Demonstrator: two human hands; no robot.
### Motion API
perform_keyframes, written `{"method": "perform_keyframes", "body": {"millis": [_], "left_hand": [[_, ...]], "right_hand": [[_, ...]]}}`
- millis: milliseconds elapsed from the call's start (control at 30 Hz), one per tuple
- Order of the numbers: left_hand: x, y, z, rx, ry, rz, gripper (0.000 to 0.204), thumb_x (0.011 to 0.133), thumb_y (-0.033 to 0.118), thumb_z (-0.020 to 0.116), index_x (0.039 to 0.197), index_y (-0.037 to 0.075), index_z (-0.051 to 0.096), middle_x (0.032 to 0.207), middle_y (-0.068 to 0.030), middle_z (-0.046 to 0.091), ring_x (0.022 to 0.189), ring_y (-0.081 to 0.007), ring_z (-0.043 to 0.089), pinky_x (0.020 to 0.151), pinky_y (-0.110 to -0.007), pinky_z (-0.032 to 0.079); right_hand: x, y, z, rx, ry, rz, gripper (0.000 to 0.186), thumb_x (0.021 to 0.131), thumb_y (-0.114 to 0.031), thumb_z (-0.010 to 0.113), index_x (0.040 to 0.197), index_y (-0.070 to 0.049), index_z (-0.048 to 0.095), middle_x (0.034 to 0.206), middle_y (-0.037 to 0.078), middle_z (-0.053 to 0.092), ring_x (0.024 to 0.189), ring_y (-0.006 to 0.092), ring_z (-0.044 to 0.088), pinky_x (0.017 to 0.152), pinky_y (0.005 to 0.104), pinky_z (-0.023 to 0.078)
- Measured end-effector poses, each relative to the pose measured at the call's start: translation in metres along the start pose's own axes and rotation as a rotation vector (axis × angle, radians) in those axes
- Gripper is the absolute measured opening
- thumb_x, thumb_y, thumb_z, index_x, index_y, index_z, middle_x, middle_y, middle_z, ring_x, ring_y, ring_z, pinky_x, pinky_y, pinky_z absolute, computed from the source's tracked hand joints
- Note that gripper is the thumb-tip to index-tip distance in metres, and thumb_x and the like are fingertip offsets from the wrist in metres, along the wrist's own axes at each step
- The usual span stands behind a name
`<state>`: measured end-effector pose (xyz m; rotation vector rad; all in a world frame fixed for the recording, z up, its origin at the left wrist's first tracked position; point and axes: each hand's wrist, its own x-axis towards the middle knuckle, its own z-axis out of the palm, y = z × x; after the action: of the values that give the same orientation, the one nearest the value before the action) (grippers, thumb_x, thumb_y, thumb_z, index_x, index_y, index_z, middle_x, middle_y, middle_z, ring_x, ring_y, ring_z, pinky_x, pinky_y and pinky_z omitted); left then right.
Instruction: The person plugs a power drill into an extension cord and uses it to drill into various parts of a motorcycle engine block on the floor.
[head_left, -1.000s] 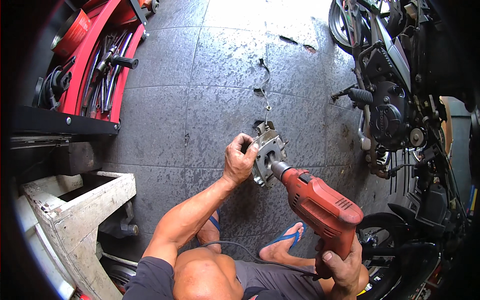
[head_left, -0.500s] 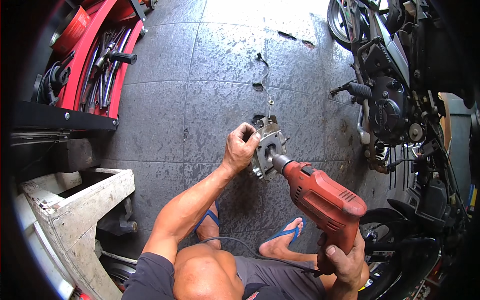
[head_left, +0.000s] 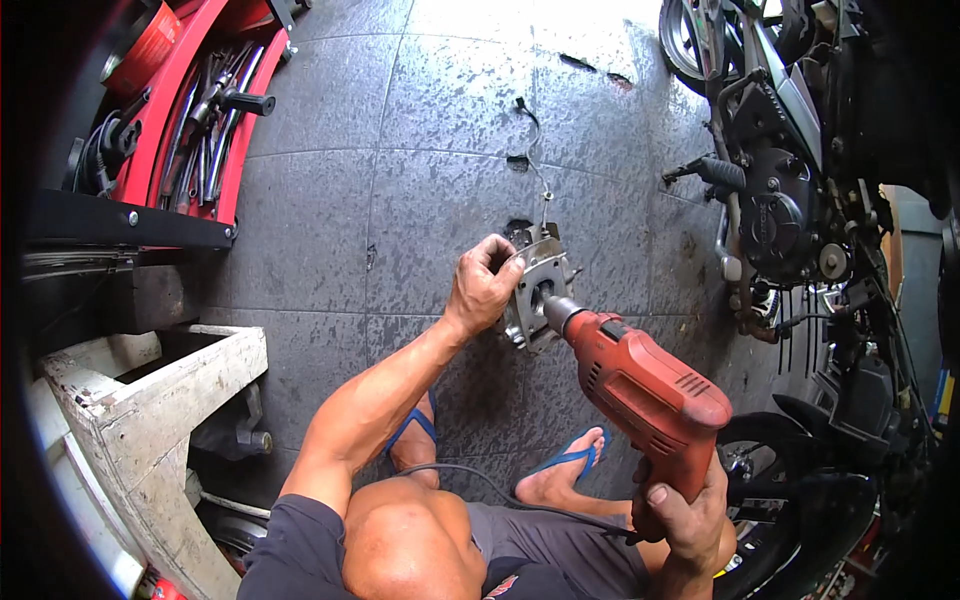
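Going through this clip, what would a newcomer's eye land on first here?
Most likely the red power drill, right of centre, held in the person's right grip with its nose at the opening of a grey metal part. That part sits near the middle, with the left grip on its upper left edge. Next might come the dark motorcycle along the right side and the red tool cart at upper left.

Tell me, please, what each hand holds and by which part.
Right hand: red drill, by its handle. Left hand: metal part, by its upper left edge.
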<state>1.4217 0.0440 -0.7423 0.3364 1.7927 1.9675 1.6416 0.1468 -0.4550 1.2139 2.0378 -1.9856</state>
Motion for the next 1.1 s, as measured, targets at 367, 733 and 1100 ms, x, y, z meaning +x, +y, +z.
{"method": "perform_keyframes", "body": {"millis": [367,733,1100], "left_hand": [[0.003,-0.013,-0.007,-0.06,-0.029,-0.009,0.02,0.093,0.02,0.065,0.087,0.002,0.059,0.077,0.0031,0.057,0.075,-0.0064,0.05,0.067,-0.027,0.044],[0.004,-0.011,-0.005,-0.076,-0.042,-0.001,0.02,0.094,0.021,0.066,0.087,0.003,0.06,0.076,0.0039,0.057,0.073,-0.0059,0.05,0.065,-0.027,0.044],[0.002,-0.007,0.001,-0.035,-0.01,0.018,0.02,0.089,0.019,0.066,0.086,0.0,0.061,0.072,-0.0023,0.06,0.07,-0.0092,0.054,0.064,-0.03,0.047]], "right_hand": [[-0.007,0.0,-0.003,-0.016,0.013,0.075,0.068,0.08,-0.02,0.076,0.135,0.007,0.049,0.105,0.014,0.065,0.088,0.0163,0.064,0.074,0.0281,0.053],[0.005,0.015,-0.002,-0.053,0.047,-0.007,0.076,0.08,-0.029,0.078,0.137,0.008,0.044,0.103,0.019,0.066,0.059,0.0157,0.064,0.051,0.0261,0.054],[-0.001,0.009,-0.001,-0.024,0.022,0.034,0.07,0.081,-0.017,0.074,0.139,0.007,0.045,0.104,0.015,0.065,0.081,0.0144,0.064,0.069,0.0267,0.053]]}}
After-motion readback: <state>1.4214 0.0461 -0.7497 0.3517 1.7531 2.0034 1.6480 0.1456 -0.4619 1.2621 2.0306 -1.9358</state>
